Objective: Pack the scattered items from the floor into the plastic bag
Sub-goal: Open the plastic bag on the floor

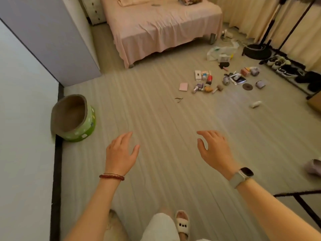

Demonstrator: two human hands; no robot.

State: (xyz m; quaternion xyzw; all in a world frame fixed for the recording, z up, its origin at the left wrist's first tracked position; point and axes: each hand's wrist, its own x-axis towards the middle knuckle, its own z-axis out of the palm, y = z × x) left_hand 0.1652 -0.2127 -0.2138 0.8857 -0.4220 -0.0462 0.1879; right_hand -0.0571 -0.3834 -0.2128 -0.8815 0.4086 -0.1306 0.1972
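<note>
Both hands empty, left hand point(119, 153) and right hand point(214, 150) spread open; plastic bag point(222, 52) far ahead-right, long axis sideways, scattered items point(224, 79) lying between, bed point(161, 26) beside it

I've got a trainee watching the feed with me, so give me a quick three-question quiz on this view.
1. True or false: the left hand is holding an item.
2. The plastic bag lies: A) beside the green bowl, B) near the foot of the bed, beyond the scattered items, C) under the right hand.
3. Fill in: a watch is on the ____ wrist.

Key: 1 false, both hands are open and empty above bare floor. 2 B. 3 right.
</note>
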